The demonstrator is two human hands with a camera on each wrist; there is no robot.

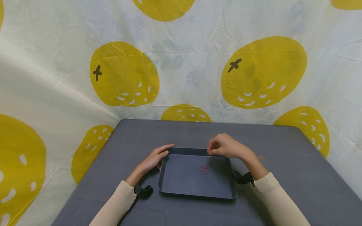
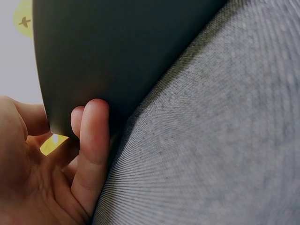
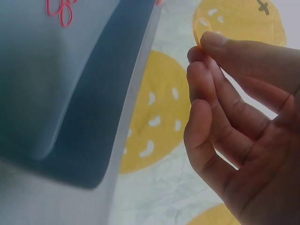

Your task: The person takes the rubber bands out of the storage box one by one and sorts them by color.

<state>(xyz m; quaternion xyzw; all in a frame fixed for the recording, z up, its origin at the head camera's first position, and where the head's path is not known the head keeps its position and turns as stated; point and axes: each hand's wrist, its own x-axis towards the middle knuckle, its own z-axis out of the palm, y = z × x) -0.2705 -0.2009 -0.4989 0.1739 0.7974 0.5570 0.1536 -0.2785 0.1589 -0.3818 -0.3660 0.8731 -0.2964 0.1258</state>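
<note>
A dark shallow tray [image 1: 195, 179] lies on the table. At its far left corner my left hand [image 1: 152, 159] grips the wall, with fingers [image 2: 93, 140] against the outer side in the left wrist view. Between thumb and forefinger my right hand [image 1: 226, 147] pinches a yellow rubber band [image 1: 208, 154], held above the tray's far right part. That same band [image 3: 196, 29] shows as a small loop in the right wrist view. Several red rubber bands [image 1: 204, 169] lie bunched on the tray floor, and some of these red bands [image 3: 65, 11] appear in the right wrist view.
Another yellow rubber band [image 1: 260, 157] lies on the grey table [image 1: 282, 188] to the right of the tray, beside my right forearm. A white cloth [image 1: 189, 72] with yellow fruit shapes hangs behind and along the sides of the table.
</note>
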